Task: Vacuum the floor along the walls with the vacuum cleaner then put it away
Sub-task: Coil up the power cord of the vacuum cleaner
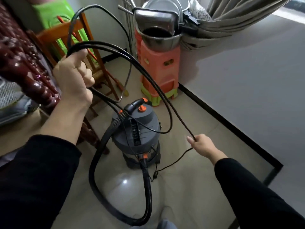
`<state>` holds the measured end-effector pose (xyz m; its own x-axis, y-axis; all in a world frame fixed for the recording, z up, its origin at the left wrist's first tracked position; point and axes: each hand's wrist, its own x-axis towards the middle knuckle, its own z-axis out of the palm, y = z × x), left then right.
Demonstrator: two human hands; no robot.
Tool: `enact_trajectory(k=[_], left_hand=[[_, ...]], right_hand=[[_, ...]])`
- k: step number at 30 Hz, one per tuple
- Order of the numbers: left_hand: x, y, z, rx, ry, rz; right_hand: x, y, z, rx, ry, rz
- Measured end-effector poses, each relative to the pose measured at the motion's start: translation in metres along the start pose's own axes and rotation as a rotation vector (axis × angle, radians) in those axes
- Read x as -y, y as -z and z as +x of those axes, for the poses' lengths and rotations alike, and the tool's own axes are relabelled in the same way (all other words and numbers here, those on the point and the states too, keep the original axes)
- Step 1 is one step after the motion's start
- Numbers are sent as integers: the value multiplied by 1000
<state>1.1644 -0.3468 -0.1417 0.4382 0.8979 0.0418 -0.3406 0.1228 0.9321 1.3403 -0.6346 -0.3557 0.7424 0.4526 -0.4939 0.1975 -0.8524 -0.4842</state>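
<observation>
Tile floor (181,187): vacuum cleaner (137,128) upright, hose (92,171) looped in front; stacked stools (159,75), wooden chair (97,70) behind.

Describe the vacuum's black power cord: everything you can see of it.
The power cord is thin, black and smooth, rubber-coated by its look. Several slack loops of it are bunched in the left hand, which grips them raised above the vacuum cleaner. One loop hangs in front of the cleaner's grey top. One strand slants down to the right hand, which pinches it; from there it drops to the floor beside the cleaner's base. Its plug cannot be made out.
</observation>
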Motion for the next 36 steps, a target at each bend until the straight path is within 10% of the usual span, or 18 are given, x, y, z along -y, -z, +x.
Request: enact_trajectory(k=[5,17,22,29,36], left_hand=[[13,-6,-15,205,-27,209],[122,-18,-77,649,396,497],[139,-12,-103,839,657,366],[150,-3,-113,675,736,371],[153,6,-104,652,702,397]], right_hand=[[36,16,-15,84,-154,420],[148,99,-64,438,158,1542],[152,110,-63,204,253,1812],[118,144,-46,-111,437,2200],[62,87,-23,-121,-185,1869]])
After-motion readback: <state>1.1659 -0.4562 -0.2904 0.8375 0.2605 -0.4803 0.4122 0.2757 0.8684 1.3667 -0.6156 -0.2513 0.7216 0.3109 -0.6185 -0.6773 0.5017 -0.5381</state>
